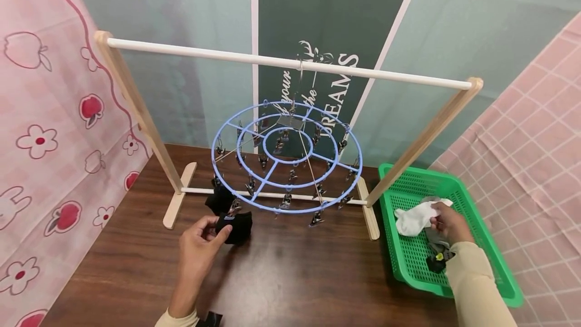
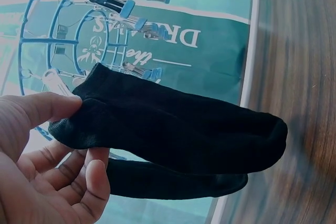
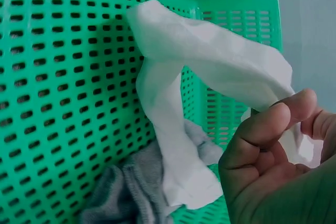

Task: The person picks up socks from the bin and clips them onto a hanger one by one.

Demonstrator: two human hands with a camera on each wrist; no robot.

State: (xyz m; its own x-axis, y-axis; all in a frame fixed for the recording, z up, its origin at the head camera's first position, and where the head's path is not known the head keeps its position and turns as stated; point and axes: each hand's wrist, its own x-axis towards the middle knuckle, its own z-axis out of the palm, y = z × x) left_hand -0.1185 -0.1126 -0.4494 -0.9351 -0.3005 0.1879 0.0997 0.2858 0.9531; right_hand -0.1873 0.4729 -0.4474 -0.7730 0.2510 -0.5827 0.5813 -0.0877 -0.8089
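My left hand (image 1: pixel 199 243) pinches the opening of a black sock (image 1: pixel 240 228) between thumb and fingers, just under the front left of a blue round clip hanger (image 1: pixel 287 211). In the left wrist view a metal clip (image 2: pixel 58 83) is close to the sock's edge; whether it bites the cloth I cannot tell. Behind it hangs another black sock (image 2: pixel 173 179). Over the green basket (image 1: pixel 417 169), my right hand (image 1: pixel 454 223) pinches the end of a white sock (image 3: pixel 210 40). A second white length (image 3: pixel 176 145) droops beneath it onto grey socks (image 3: pixel 121 192).
A wooden stand with a white top rod (image 1: pixel 204 52) carries the hanger, which has several dangling clips. Its left foot (image 1: pixel 179 196) and right foot (image 1: pixel 369 211) rest on the brown table (image 1: pixel 290 276). Curtains surround the back and both sides.
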